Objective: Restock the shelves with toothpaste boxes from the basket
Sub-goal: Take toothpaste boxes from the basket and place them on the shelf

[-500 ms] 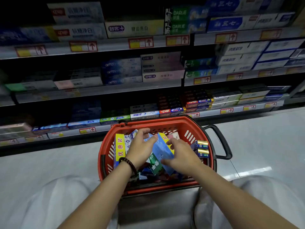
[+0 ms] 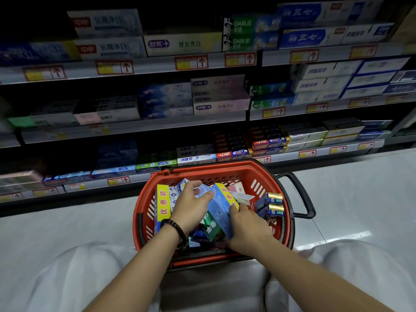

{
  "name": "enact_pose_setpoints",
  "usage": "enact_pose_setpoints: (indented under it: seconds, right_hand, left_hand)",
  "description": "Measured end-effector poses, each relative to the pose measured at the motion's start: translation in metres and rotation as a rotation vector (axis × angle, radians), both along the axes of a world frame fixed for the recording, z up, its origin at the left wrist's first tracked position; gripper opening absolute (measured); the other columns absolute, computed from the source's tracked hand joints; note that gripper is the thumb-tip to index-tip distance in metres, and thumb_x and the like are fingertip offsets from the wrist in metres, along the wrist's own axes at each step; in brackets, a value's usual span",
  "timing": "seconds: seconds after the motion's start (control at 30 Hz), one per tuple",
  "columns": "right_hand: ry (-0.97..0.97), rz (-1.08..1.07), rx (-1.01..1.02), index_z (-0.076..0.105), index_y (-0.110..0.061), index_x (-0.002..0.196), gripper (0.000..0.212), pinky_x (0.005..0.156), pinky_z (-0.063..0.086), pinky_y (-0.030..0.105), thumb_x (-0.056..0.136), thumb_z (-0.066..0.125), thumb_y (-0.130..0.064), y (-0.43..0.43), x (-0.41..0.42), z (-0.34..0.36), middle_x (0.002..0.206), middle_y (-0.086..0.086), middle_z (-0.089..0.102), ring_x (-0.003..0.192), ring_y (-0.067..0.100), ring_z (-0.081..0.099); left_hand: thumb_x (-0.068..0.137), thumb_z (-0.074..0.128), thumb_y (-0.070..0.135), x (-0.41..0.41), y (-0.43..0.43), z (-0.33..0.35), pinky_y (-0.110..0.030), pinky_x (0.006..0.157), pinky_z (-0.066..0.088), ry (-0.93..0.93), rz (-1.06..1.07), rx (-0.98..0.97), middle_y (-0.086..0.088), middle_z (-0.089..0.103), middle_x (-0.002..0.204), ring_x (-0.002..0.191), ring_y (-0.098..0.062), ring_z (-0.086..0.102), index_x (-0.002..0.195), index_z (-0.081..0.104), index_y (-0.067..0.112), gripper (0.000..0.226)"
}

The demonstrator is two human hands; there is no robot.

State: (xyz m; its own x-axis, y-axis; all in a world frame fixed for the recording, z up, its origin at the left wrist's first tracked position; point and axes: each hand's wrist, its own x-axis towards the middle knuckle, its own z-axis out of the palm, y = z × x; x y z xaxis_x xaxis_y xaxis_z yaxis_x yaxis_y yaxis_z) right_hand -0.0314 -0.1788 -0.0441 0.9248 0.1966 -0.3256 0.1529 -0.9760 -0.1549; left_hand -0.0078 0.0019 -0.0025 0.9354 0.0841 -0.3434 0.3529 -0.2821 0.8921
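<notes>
A red plastic basket (image 2: pixel 258 174) stands on the floor between my knees, filled with several toothpaste boxes. My left hand (image 2: pixel 191 206) reaches in and its fingers curl over a light blue box (image 2: pixel 203 190). A large blue box with a yellow strip (image 2: pixel 221 210) leans tilted in the middle; my right hand (image 2: pixel 247 224) grips its right edge. Another blue box with a yellow strip (image 2: pixel 162 206) stands at the basket's left wall. Two dark blue boxes with gold ends (image 2: pixel 273 203) lie at the right.
Three tiers of shelves (image 2: pixel 157 127) with stacked toothpaste boxes and price tags run across in front of me. The basket's black handle (image 2: pixel 301 194) sticks out to the right. Pale floor (image 2: pixel 360 188) stretches to the right; my knees (image 2: pixel 67 273) flank the basket.
My right hand has slid from the top of the large blue box down to its right edge. My left hand has barely shifted on the light blue box.
</notes>
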Motion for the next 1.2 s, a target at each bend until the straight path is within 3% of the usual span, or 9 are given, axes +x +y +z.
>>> enact_pose_setpoints:
  seconds: [0.57,0.67,0.77,0.87,0.93,1.03,1.13,1.2]
  right_hand:
    - [-0.167,-0.02,0.008,0.056,-0.014,0.118,0.04,0.067,0.044,0.038,0.092,0.067,-0.042,0.001,0.006,0.035,0.117,0.007,0.053,0.102,0.033,0.067]
    - [-0.211,-0.027,0.039,0.058,-0.016,0.112,0.035,0.065,0.041,0.036,0.092,0.063,-0.043,-0.002,0.007,0.044,0.108,0.003,0.049,0.094,0.03,0.066]
    - [-0.226,-0.07,0.078,0.06,-0.018,0.11,0.035,0.063,0.039,0.034,0.09,0.062,-0.046,-0.007,0.007,0.052,0.097,-0.003,0.042,0.078,0.024,0.052]
    - [-0.239,-0.125,0.144,0.067,-0.019,0.11,0.041,0.067,0.044,0.036,0.084,0.062,-0.049,-0.013,0.009,0.058,0.096,-0.003,0.049,0.083,0.026,0.057]
    - [-0.248,-0.173,0.21,0.073,-0.02,0.11,0.042,0.073,0.047,0.036,0.081,0.065,-0.05,-0.016,0.011,0.064,0.098,-0.001,0.058,0.089,0.026,0.061]
    - [-0.255,-0.265,0.333,0.077,-0.023,0.102,0.033,0.069,0.044,0.033,0.079,0.072,-0.046,-0.02,0.012,0.077,0.089,-0.003,0.066,0.083,0.019,0.06]
    - [-0.22,-0.364,0.504,0.076,-0.025,0.095,0.019,0.058,0.051,0.031,0.08,0.076,-0.036,-0.023,0.01,0.088,0.069,-0.005,0.072,0.065,0.009,0.066]
    - [-0.163,-0.423,0.648,0.076,-0.022,0.095,0.012,0.047,0.045,0.021,0.085,0.078,-0.027,-0.022,0.01,0.091,0.059,-0.006,0.072,0.049,0.004,0.065]
  left_hand:
    - [0.101,0.065,0.038,-0.005,0.007,0.01,-0.047,0.103,0.054,-0.008,0.026,0.014,0.0,0.053,0.145,0.119,-0.02,0.061,0.142,0.047,0.03,0.046]
    - [0.101,0.065,0.036,-0.005,0.007,0.013,-0.043,0.096,0.058,0.01,0.034,0.012,-0.002,0.051,0.146,0.107,-0.014,0.064,0.145,0.046,0.027,0.048]
    - [0.101,0.064,0.034,-0.005,0.008,0.015,-0.038,0.087,0.06,0.044,0.049,0.006,-0.004,0.051,0.145,0.09,-0.008,0.065,0.146,0.045,0.025,0.05]
    - [0.102,0.064,0.033,-0.005,0.008,0.019,-0.038,0.086,0.059,0.08,0.07,-0.019,-0.004,0.054,0.14,0.081,-0.009,0.062,0.147,0.044,0.023,0.051]
    - [0.101,0.065,0.034,-0.006,0.008,0.022,-0.043,0.094,0.059,0.109,0.076,-0.05,-0.004,0.056,0.134,0.089,-0.011,0.064,0.147,0.044,0.023,0.052]
    - [0.1,0.065,0.036,-0.006,0.007,0.023,-0.05,0.104,0.054,0.138,0.072,-0.08,-0.005,0.057,0.138,0.113,-0.019,0.063,0.148,0.043,0.022,0.055]
    - [0.101,0.064,0.037,-0.008,0.006,0.024,-0.047,0.098,0.058,0.17,0.095,-0.136,-0.003,0.058,0.133,0.105,-0.018,0.065,0.15,0.042,0.022,0.056]
    - [0.101,0.064,0.041,-0.009,0.005,0.025,-0.046,0.098,0.059,0.196,0.102,-0.205,-0.003,0.057,0.133,0.109,-0.021,0.066,0.152,0.041,0.02,0.06]
